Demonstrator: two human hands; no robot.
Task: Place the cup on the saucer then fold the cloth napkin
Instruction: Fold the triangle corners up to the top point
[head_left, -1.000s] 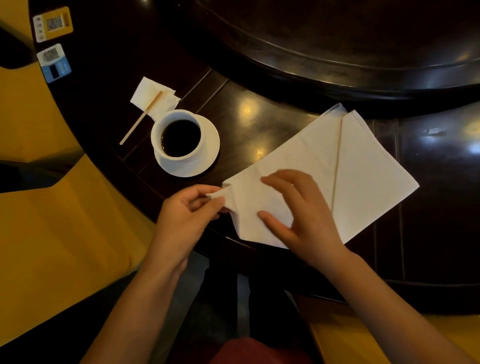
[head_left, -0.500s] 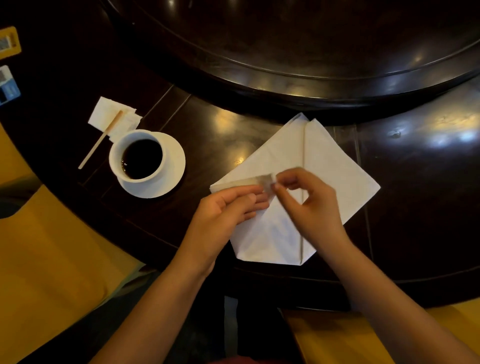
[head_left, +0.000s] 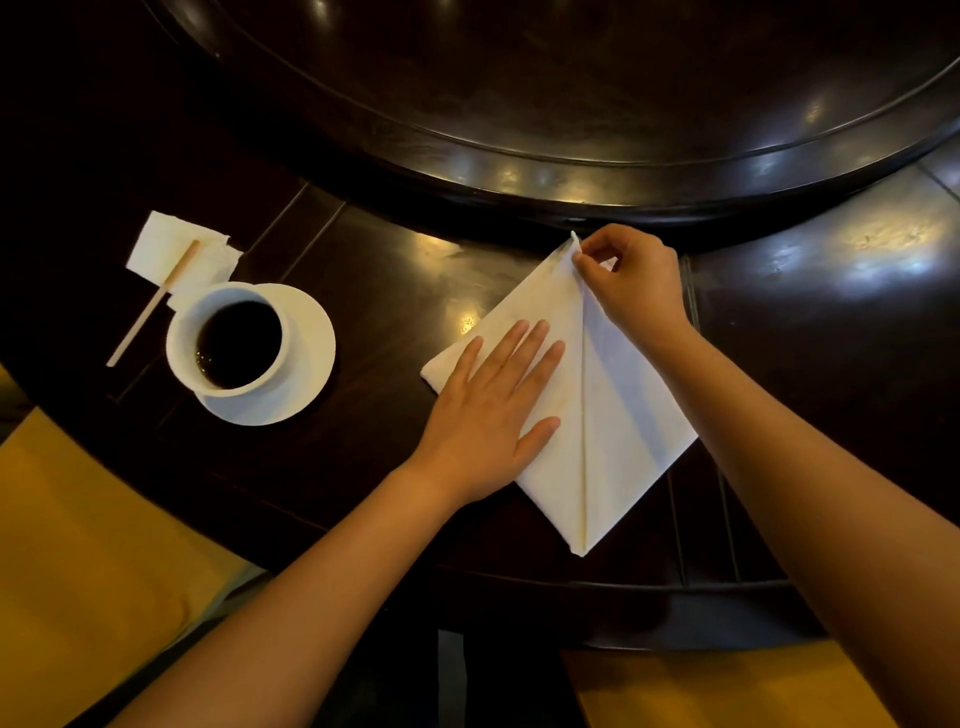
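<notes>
On the table (head_left: 374, 270) the cup (head_left: 228, 343) sits on the saucer (head_left: 306, 358) at the left, a paper packet (head_left: 171, 249) with a stir stick (head_left: 150, 306) across it just behind, the cloth napkin (head_left: 618, 410) to the right, the turntable (head_left: 571, 104) behind all.

the dark round wooden table (head_left: 395, 270) shows a polished, glossy finish, with bright highlights pooling on its lacquered planks. the raised dark wooden turntable (head_left: 597, 104) at its middle gleams the same way, its rim smooth and shiny. the white cloth napkin (head_left: 623, 415) looks matt and smooth, pressed into crisp creases. the white ceramic cup (head_left: 182, 338) and round white ceramic saucer (head_left: 311, 353) look glazed and smooth. the thin pale wooden stirrer (head_left: 150, 306) looks bare and matt, lying on a white paper tissue (head_left: 161, 244) that is soft and a little crumpled.
</notes>
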